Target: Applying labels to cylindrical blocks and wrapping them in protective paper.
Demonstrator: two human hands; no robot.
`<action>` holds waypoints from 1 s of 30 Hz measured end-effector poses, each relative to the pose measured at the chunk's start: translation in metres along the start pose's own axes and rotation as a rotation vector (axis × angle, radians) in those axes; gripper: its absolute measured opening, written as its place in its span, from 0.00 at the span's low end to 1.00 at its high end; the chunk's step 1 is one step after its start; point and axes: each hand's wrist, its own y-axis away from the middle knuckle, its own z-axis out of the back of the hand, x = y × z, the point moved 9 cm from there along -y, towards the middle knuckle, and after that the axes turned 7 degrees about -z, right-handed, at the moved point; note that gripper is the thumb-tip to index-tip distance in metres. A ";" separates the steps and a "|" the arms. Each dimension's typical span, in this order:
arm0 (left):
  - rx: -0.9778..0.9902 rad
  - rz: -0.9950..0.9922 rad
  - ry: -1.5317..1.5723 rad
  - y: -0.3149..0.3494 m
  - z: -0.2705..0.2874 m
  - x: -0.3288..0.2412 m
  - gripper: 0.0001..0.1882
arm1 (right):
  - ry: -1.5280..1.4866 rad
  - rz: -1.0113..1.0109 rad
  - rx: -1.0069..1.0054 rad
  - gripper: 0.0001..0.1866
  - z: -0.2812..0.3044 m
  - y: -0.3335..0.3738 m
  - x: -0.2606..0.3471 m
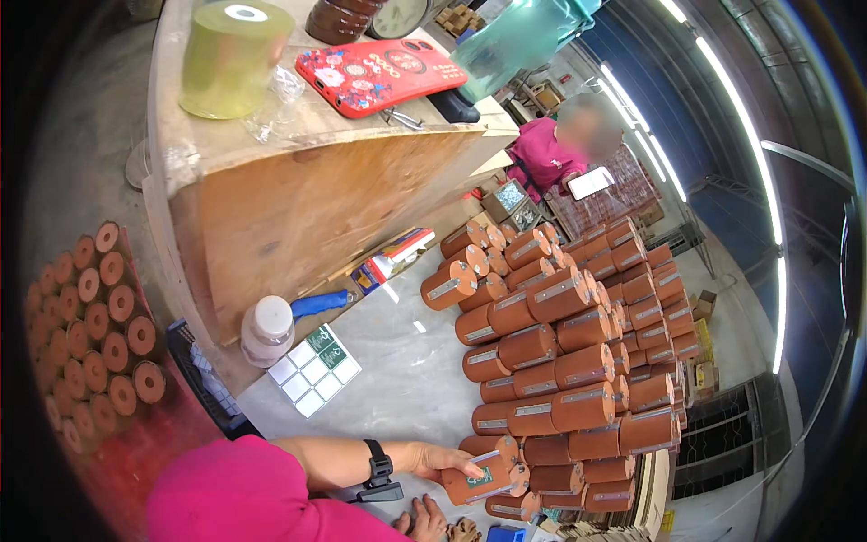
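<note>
My left hand (442,461), with a black strap on its wrist, is closed on a reddish-brown cylinder (465,489). The cylinder has a metal strip and a green sticker on its side. Its thumb lies on the cylinder next to the sticker. At the lower edge, my right hand (423,520) rests low with its fingers apart and nothing visible in them; it is partly cut off. A crumpled brown scrap (464,530) lies beside it. On the grey tabletop (411,361) lies a white sticker sheet (313,369) with two green stickers at one corner.
Stacked brown cylinders (560,361) fill the table's right side. A clear jar (267,330), a blue-handled tool (319,303) and a box (394,260) line a wooden cabinet (316,208). On it sit a red phone (379,77) and tape roll (237,59). Another person (551,154) holds a phone.
</note>
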 end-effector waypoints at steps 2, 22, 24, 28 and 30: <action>-0.006 0.019 -0.042 0.002 -0.001 0.004 0.33 | -0.057 -0.015 -0.005 0.19 0.000 0.003 -0.003; 0.008 0.013 -0.030 0.002 -0.008 -0.006 0.38 | -0.017 0.038 0.025 0.18 0.019 -0.007 -0.006; 0.017 0.005 -0.005 0.003 -0.010 -0.006 0.38 | 0.050 0.022 0.023 0.20 0.021 -0.006 -0.005; 0.031 0.008 -0.005 0.003 -0.009 -0.002 0.38 | 0.070 0.012 0.112 0.24 0.010 0.001 -0.012; 0.055 0.016 0.022 0.002 -0.010 0.001 0.38 | 0.036 0.046 0.154 0.25 -0.001 0.013 -0.024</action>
